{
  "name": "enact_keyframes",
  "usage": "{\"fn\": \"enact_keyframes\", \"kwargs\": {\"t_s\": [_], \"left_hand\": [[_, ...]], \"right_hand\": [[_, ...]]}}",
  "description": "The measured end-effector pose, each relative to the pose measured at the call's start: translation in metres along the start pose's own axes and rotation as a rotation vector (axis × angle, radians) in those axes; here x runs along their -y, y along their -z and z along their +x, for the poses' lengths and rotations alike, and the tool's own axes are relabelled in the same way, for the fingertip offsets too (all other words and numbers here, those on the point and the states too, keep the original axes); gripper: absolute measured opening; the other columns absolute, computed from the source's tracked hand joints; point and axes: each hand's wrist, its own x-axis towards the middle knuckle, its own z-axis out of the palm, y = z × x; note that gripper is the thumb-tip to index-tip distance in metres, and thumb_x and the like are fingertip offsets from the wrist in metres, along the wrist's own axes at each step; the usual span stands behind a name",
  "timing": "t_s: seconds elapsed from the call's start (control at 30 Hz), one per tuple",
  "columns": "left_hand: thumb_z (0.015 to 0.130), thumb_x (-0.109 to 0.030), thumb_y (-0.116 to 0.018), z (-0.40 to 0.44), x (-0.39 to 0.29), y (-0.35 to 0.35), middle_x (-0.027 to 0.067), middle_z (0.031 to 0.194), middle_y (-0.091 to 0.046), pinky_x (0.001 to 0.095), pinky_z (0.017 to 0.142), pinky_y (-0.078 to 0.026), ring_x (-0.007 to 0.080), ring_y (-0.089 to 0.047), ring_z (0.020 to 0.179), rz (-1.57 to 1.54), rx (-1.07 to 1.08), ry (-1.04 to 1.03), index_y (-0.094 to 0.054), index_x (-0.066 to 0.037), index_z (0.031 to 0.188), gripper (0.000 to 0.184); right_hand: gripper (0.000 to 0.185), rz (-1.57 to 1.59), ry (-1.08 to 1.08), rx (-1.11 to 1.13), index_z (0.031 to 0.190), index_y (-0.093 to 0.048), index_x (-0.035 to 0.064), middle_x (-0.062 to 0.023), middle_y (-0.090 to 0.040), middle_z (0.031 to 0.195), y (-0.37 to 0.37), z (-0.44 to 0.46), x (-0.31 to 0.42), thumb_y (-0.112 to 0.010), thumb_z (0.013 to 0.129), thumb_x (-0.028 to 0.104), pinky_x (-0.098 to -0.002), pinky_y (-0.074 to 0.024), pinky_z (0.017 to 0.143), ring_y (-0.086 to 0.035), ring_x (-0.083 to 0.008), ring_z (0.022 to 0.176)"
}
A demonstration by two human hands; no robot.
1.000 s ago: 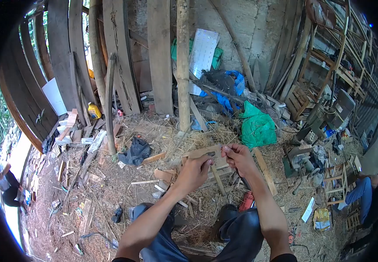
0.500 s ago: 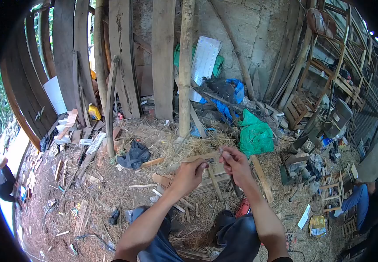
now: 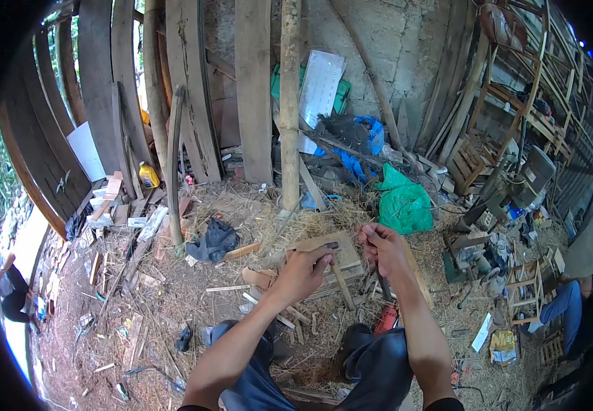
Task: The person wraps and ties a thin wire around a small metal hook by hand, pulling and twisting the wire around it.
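My left hand (image 3: 303, 272) is closed, thumb pressed against the bent fingers; what it pinches, if anything, is too small to make out. Just past its fingertips shows a small dark piece (image 3: 330, 245), and below it a wooden handle (image 3: 342, 286). Together they look like a hammer, but I cannot tell whether the hand touches it. To the right, my right hand (image 3: 387, 253) is raised with curled fingers, thumb near the index finger; its contents are unclear. Under both hands lies a wooden board (image 3: 348, 255). A dark bar (image 3: 385, 288) shows partly behind my right wrist.
A red object (image 3: 387, 318) lies by my right knee. Beyond the hands are a green bag (image 3: 406, 207), a wooden post (image 3: 289, 137) and a black plastic bag (image 3: 214, 241). Wood scraps litter the floor. A person's blue-clad leg (image 3: 562, 301) is at right; another person (image 3: 14, 288) is far left.
My right hand has shifted right and its fingertips are farther from my left hand. A small pale glint at its fingertips no longer shows. My left hand has turned slightly, and the view has shifted a little.
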Motion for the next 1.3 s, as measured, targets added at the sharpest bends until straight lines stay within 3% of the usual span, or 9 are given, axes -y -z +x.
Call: {"fn": "enact_keyframes", "kwargs": {"t_s": [0.2,0.27,0.37,0.57,0.63,0.87,1.0,1.13,1.3], "left_hand": [[0.089,-0.01,-0.052,0.001,0.015,-0.011,0.0148,0.067,-0.056,0.0336,0.055,-0.041,0.0204,-0.05,0.055,0.024,-0.058,-0.099,-0.06,-0.002,0.09,0.012],[0.09,-0.01,-0.052,-0.002,0.013,-0.005,0.0143,0.066,-0.056,0.0332,0.056,-0.041,0.0197,-0.05,0.056,0.04,-0.057,-0.09,-0.06,-0.002,0.089,0.012],[0.09,-0.01,-0.051,-0.01,0.012,0.016,0.0128,0.063,-0.053,0.0331,0.055,-0.04,0.018,-0.049,0.056,0.026,-0.002,0.079,-0.06,-0.003,0.092,0.012],[0.091,-0.01,-0.049,-0.002,0.011,0.01,0.0112,0.057,-0.047,0.034,0.051,-0.038,0.0181,-0.044,0.051,-0.003,0.029,0.156,-0.059,-0.004,0.096,0.012],[0.091,-0.01,-0.049,-0.001,0.012,0.001,0.0124,0.057,-0.046,0.0349,0.051,-0.037,0.0202,-0.043,0.05,0.075,-0.041,0.046,-0.058,-0.005,0.093,0.011],[0.09,-0.009,-0.049,0.001,0.007,0.0,0.0164,0.062,-0.051,0.0385,0.051,-0.039,0.0306,-0.05,0.051,0.094,-0.046,-0.01,-0.055,-0.005,0.091,0.007],[0.088,-0.009,-0.049,-0.002,0.012,-0.007,0.019,0.071,-0.059,0.0439,0.056,-0.045,0.0384,-0.059,0.064,0.259,-0.091,-0.026,-0.056,-0.006,0.092,0.008],[0.087,-0.011,-0.049,-0.013,0.002,0.007,0.0211,0.077,-0.063,0.0495,0.059,-0.048,0.0402,-0.061,0.068,0.456,-0.06,0.088,-0.056,-0.008,0.097,0.013],[0.087,-0.012,-0.05,-0.005,0.011,0.009,0.0199,0.077,-0.063,0.0482,0.057,-0.049,0.0388,-0.061,0.067,0.434,-0.102,0.059,-0.055,-0.008,0.096,0.011]], "right_hand": [[0.02,0.003,0.027,-0.011,0.095,-0.061,-0.0016,0.0024,-0.055,0.072,0.015,0.008,0.003,-0.06,0.089,0.018,-0.0184,-0.0262,0.041,-0.036,-0.0027,0.049],[0.021,0.062,0.169,-0.32,0.098,-0.061,0.0001,0.0021,-0.054,0.075,0.039,0.011,0.016,-0.061,0.088,0.019,-0.0179,-0.0257,0.041,-0.036,-0.0026,0.049],[0.021,0.06,0.343,-0.416,0.103,-0.06,0.0033,0.0019,-0.054,0.077,0.099,0.022,0.0,-0.06,0.088,0.018,-0.0173,-0.0258,0.041,-0.036,-0.0027,0.049],[0.023,-0.058,0.12,-0.074,0.108,-0.058,0.0044,0.0008,-0.056,0.076,-0.012,-0.017,-0.003,-0.058,0.09,0.018,-0.0168,-0.0283,0.043,-0.039,-0.0027,0.051],[0.019,-0.068,0.052,0.143,0.104,-0.06,0.0028,0.0,-0.058,0.075,-0.032,-0.02,-0.006,-0.057,0.09,0.016,-0.0169,-0.0281,0.043,-0.039,-0.0027,0.051],[0.016,-0.062,0.046,0.044,0.098,-0.06,-0.0009,0.0003,-0.056,0.071,-0.021,-0.003,-0.01,-0.056,0.091,0.013,-0.0182,-0.0278,0.043,-0.038,-0.0037,0.049],[0.015,-0.101,0.005,-0.007,0.096,-0.061,-0.0002,0.0002,-0.057,0.072,-0.017,-0.005,-0.005,-0.056,0.09,0.013,-0.0182,-0.0261,0.041,-0.037,-0.0035,0.049],[0.018,0.083,0.209,-0.293,0.101,-0.062,0.0012,0.0006,-0.057,0.073,0.047,0.016,0.005,-0.058,0.089,0.014,-0.0178,-0.0272,0.041,-0.038,-0.0028,0.049],[0.024,-0.006,0.118,-0.13,0.105,-0.06,0.0007,0.0019,-0.057,0.075,0.013,-0.01,-0.001,-0.059,0.089,0.019,-0.0177,-0.0277,0.041,-0.037,-0.003,0.049]]}}
